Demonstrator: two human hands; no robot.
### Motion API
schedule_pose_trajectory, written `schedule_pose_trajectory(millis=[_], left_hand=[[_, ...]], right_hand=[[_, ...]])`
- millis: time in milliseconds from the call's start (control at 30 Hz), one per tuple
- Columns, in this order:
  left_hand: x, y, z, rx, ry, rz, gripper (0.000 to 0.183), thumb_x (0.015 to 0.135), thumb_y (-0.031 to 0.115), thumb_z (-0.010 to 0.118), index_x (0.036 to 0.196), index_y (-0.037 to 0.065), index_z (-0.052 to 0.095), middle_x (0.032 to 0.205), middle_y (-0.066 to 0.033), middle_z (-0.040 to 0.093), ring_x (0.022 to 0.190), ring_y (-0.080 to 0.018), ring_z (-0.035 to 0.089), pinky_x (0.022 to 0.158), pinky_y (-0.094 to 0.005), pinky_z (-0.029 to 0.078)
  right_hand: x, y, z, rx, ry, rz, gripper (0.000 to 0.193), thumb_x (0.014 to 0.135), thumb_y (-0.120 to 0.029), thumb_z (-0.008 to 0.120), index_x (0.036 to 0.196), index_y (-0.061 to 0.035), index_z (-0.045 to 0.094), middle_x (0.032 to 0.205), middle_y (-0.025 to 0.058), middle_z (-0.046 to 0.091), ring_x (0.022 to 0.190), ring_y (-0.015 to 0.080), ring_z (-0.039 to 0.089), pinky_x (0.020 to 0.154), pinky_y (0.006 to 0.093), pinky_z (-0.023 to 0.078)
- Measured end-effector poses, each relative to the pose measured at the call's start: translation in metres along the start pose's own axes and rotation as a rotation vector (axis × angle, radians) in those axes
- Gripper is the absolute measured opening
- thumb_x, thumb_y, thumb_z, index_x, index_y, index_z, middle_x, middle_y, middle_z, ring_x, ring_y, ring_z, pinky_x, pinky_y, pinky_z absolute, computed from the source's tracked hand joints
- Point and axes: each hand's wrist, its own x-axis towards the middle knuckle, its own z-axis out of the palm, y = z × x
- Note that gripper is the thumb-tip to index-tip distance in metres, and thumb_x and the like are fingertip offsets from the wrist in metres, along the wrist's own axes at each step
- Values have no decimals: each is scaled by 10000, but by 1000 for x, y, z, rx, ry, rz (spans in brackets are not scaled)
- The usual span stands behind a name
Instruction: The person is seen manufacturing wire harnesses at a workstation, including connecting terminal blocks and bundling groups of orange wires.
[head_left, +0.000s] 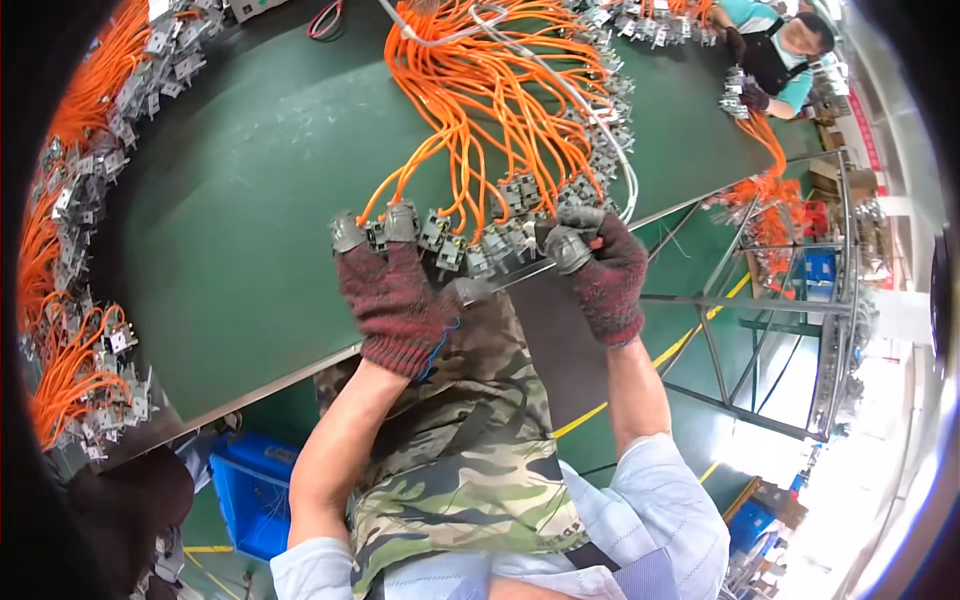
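Grey connectors (450, 252) are lined up mid-view at the near edge of the table (240, 220), orange cables (490, 110) led toward 12 o'clock. At 9 o'clock, fingers of the left hand (395, 300) are spread over them; at 3, those of the right hand (610, 278) are curled; grips can't be told. Row seems laid out, handling judged unfinished.

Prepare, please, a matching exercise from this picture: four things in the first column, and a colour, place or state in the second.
Things:
1. Cable bundle
2. Left hand
3. Bin
4. Cloth over the person's front

Descriptions:
A. Blue, at the lower left of the picture
B. Camouflage-patterned
C. Orange, on the green table
D. In a dark red glove, at the metal connectors

Pairs: 1-C, 2-D, 3-A, 4-B
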Motion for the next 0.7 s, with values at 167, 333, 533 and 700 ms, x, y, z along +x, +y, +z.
schedule_pose_trajectory(millis=[167, 333, 533, 700], left_hand=[[-3, 1, 0, 5, 13, 13, 938, 907, 571, 697, 1654, 97, 384, 1549, -491, 332, 1415, -616, 416, 1170, -725, 338], [-6, 3, 3, 8, 25, 13, 960, 897, 587, 704, 1654, 92, 383, 1552, -486, 332, 1420, -616, 410, 1173, -721, 337], [-3, 3, 5, 10, 33, 12, 987, 885, 607, 713, 1654, 85, 381, 1555, -481, 331, 1426, -616, 403, 1176, -717, 336], [-1, 4, 6, 15, 51, 9, 1010, 874, 624, 720, 1654, 80, 380, 1558, -476, 331, 1430, -617, 397, 1179, -713, 335]], right_hand=[[-1, 9, 3, -140, -12, -26, 213, 937, -65, 809, 1129, 20, 768, 936, 89, 807, 844, 93, 724, 762, 276, 590], [2, 5, 7, -325, -58, -22, 280, 941, -80, 831, 1185, 34, 754, 980, 73, 815, 886, 101, 732, 805, 275, 599], [10, -6, 14, -294, -100, 16, 268, 920, -100, 842, 1146, 28, 775, 969, 60, 817, 863, 86, 719, 793, 283, 595], [22, -11, 10, -362, -181, -7, 268, 926, -127, 826, 1159, -2, 785, 878, 74, 792, 785, 94, 718, 718, 299, 594]])
